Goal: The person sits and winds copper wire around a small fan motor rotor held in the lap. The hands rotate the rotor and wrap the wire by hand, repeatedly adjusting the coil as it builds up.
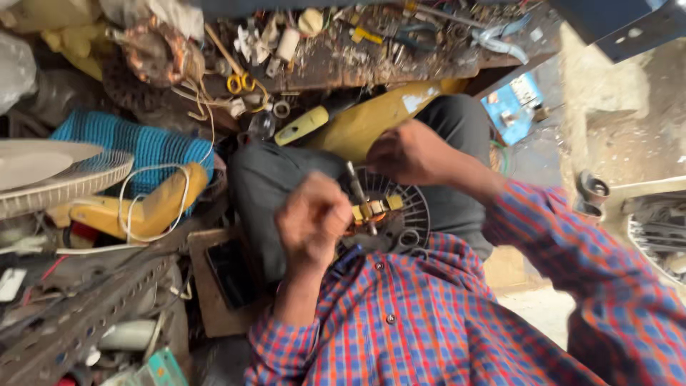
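Red-and-blue checked shirt (429, 322) at six o'clock, grey trousers (286, 179) above, blue knit cloth (143, 143) and yellow casing (153, 204) at nine.

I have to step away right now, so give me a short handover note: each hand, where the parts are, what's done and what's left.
Left hand: closed in a fist at the metal shaft of the round fan motor on the lap.
Right hand: resting on the motor's far edge, steadying it.
Done: motor is out, copper windings exposed.
Left: cannot tell from this view; loose parts lie on the cluttered workbench ahead.
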